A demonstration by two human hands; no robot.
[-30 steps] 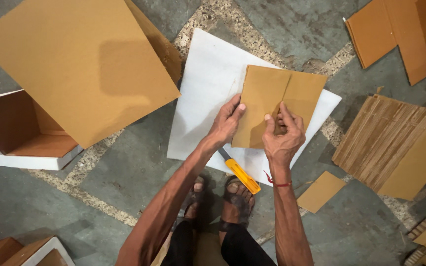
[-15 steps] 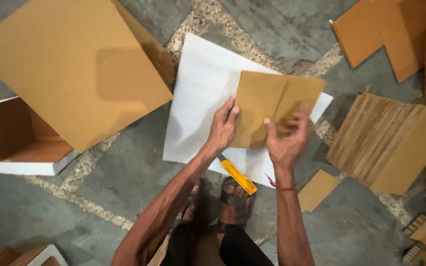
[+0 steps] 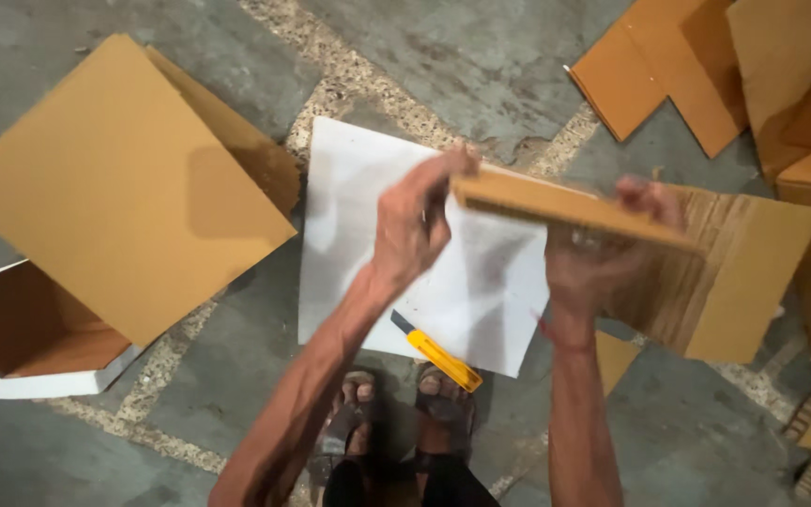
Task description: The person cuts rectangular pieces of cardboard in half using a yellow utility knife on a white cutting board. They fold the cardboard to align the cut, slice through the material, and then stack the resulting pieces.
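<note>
Lighting: dim, warm, cast from upper left. Soft shadows are thrown on the floor (image 3: 481, 56) beside the large cardboard sheet (image 3: 114, 188). Motion blur is seen on the right hand (image 3: 593, 263) and held cardboard piece (image 3: 565, 205). No glare is noted; corners are slightly darkened.

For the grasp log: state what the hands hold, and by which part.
Both hands hold one folded cardboard piece, lifted and seen edge-on. The left hand grips its left end; the right hand supports its right part from below, fingers over the far edge.

Right hand (image 3: 603, 258) motion-blurred; cardboard pieces (image 3: 781, 84) cut off at right edge.
</note>
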